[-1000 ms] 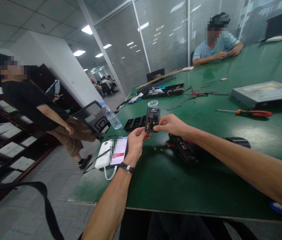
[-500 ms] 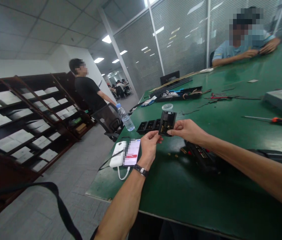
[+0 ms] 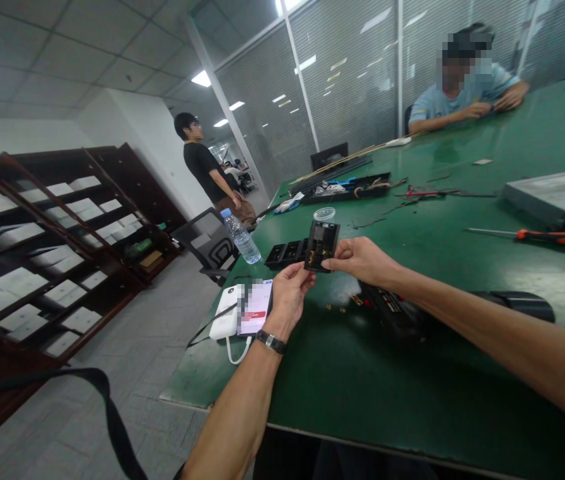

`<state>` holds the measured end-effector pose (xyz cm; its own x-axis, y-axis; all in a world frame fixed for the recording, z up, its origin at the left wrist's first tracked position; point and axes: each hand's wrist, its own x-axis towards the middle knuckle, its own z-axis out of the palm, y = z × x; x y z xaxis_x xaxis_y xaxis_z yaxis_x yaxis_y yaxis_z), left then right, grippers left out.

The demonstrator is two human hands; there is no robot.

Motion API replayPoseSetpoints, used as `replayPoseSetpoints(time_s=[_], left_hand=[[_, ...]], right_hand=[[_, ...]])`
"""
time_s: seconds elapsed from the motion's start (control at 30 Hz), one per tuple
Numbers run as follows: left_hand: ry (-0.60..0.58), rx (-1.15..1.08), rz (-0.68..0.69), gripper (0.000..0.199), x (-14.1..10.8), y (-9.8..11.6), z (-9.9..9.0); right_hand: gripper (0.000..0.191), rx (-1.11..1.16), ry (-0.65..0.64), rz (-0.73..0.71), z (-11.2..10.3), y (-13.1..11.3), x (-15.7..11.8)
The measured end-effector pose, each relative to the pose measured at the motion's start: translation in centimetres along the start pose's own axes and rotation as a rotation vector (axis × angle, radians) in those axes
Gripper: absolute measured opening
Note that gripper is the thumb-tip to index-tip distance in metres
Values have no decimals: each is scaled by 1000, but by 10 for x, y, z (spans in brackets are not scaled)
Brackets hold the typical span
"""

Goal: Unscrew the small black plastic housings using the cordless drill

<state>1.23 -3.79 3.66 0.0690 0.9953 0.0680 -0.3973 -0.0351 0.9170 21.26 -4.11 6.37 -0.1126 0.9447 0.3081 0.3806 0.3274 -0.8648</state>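
Note:
Between both hands a small black plastic case point(image 3: 323, 241) is held tilted above the table, with small brass-coloured pieces showing inside it. My left hand point(image 3: 289, 293) pinches its lower left corner. My right hand point(image 3: 365, 260) grips its lower right edge between thumb and fingers. Just behind it lies a black compartment tray point(image 3: 286, 255), partly covered by the case. A round clear plastic container point(image 3: 325, 214) stands beyond. Several tiny brass pieces point(image 3: 342, 309) lie on the green table below my hands, beside a black device point(image 3: 395, 317) partly hidden under my right forearm.
Left of my hands are a phone point(image 3: 255, 307), a white power bank point(image 3: 225, 313) with a cable, and a water bottle point(image 3: 241, 237). A screwdriver point(image 3: 537, 235) and a grey box point(image 3: 557, 193) lie right. One person sits across the table; another stands beyond a chair point(image 3: 207, 247).
My view has turned slightly right, so the table things sit further left. Both hands still hold the case. The standing person has moved rightward.

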Motion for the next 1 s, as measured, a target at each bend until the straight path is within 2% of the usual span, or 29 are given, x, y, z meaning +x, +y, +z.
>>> replayPoseSetpoints(time_s=[0.13, 0.47, 0.67, 0.87, 1.0], left_hand=[[-15, 2, -8, 36, -1, 3, 0], [-51, -135, -179, 26, 0, 9, -2], [-94, -226, -288, 30, -3, 13, 0], [-124, -275, -305, 31, -6, 10, 3], [-175, -223, -322, 43, -9, 12, 6]], right_hand=[[25, -114, -46, 25, -1, 2, 2], [36, -386, -17, 38, -5, -2, 0], [36, -514, 0, -24, -6, -4, -3], [39, -628, 4, -125, -5, -8, -7], [39, -691, 8, -186, -5, -12, -10]])
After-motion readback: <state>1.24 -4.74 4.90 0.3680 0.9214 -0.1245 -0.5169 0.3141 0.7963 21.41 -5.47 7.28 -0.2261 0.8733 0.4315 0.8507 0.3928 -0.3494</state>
